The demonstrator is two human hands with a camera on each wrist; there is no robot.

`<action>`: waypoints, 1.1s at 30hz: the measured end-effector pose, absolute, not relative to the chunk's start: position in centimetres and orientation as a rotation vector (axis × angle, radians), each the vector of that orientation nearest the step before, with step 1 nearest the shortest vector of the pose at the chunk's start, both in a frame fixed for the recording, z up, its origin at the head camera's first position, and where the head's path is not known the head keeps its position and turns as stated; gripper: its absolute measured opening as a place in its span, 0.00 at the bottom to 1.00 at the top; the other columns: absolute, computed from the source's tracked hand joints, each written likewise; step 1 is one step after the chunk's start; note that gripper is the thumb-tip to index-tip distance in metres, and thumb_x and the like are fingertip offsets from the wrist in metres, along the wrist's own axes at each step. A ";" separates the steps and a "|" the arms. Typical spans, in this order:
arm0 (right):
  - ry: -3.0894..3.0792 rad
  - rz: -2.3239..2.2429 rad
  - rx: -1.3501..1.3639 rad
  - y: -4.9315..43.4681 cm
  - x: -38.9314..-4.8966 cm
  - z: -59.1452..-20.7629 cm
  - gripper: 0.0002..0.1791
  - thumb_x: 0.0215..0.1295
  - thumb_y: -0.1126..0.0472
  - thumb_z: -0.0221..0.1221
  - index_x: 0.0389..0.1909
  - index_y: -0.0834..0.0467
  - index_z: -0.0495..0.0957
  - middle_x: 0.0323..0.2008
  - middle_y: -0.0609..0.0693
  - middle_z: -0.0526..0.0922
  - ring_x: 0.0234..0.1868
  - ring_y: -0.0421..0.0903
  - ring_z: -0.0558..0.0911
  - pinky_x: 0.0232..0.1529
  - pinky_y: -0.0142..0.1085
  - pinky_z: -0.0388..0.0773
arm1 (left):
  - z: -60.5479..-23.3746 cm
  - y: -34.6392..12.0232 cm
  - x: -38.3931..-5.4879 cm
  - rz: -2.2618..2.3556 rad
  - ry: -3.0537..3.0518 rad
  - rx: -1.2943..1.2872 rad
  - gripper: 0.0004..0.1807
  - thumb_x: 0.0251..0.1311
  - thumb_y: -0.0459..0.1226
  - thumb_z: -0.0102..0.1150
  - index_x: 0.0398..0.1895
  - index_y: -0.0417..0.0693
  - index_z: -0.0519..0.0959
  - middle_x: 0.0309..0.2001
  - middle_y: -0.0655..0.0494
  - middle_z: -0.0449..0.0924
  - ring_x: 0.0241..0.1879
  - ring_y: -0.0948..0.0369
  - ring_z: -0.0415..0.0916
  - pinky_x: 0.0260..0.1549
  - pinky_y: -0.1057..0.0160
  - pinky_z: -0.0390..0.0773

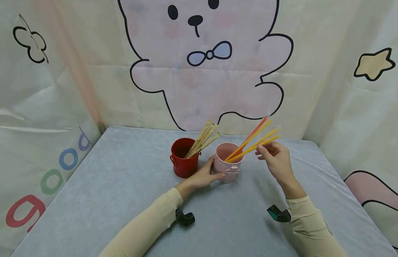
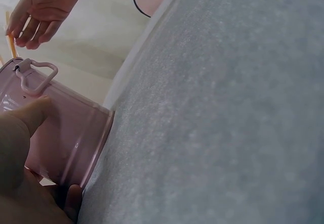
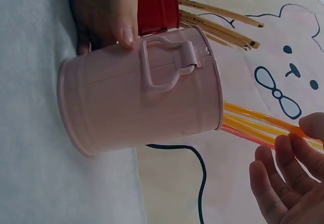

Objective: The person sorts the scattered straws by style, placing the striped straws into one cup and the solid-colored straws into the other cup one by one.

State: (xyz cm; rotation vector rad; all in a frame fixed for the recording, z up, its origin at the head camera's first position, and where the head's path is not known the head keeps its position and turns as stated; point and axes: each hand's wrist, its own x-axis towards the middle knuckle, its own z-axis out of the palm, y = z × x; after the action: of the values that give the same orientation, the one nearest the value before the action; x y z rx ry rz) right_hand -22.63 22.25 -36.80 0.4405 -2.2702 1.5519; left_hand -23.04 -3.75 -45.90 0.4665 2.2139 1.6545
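My left hand (image 1: 203, 175) holds a small pink metal bucket (image 1: 220, 167) low on its side, with the thumb across the near wall and the fingers behind it. The bucket stands upright on the table and has a looped handle (image 3: 163, 86). Several yellow straws (image 1: 267, 134) and a red straw (image 1: 255, 130) lean out of it to the right. With thumb and fingertips, my right hand (image 1: 278, 161) pinches a yellow-orange straw (image 3: 257, 114) near its upper end, right of the rim. That straw's lower end is inside the bucket.
Just left of the pink bucket stands a red bucket (image 1: 185, 165) with several tan printed sticks (image 1: 203, 140) leaning right. Both are on a table with a grey-blue cloth (image 1: 138, 171). A printed curtain (image 1: 105, 89) hangs behind the table and along its sides.
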 end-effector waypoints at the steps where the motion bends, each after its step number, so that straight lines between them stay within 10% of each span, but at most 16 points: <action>1: -2.264 1.549 0.439 22.3 -22.6 -36.8 0.13 0.72 0.65 0.59 0.44 0.75 0.79 0.30 0.29 0.83 0.31 0.33 0.84 0.34 0.24 0.83 | -45.9 -3.7 -23.1 1.652 2.214 0.467 0.47 0.67 0.48 0.62 0.81 0.58 0.45 0.82 0.54 0.49 0.81 0.55 0.47 0.78 0.44 0.51; 17: -2.440 1.455 0.480 22.9 -22.4 -36.5 0.13 0.72 0.65 0.59 0.46 0.74 0.80 0.30 0.28 0.81 0.31 0.33 0.83 0.34 0.26 0.82 | -45.9 -3.8 -22.9 1.657 2.196 0.450 0.49 0.67 0.49 0.63 0.82 0.56 0.44 0.82 0.54 0.46 0.82 0.54 0.44 0.79 0.44 0.50; 33: -2.699 1.378 0.469 23.1 -22.7 -36.4 0.19 0.75 0.56 0.56 0.51 0.71 0.77 0.43 0.63 0.84 0.34 0.35 0.83 0.39 0.31 0.84 | -45.2 -4.0 -22.9 1.662 2.205 0.456 0.47 0.67 0.46 0.62 0.82 0.52 0.46 0.81 0.49 0.50 0.81 0.52 0.47 0.78 0.43 0.51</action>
State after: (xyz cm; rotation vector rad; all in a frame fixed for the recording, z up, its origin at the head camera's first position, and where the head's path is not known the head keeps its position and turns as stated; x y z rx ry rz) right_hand -22.69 23.12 -36.37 0.4695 -2.6992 1.3784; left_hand -22.85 -3.96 -45.20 0.4555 2.2047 1.6625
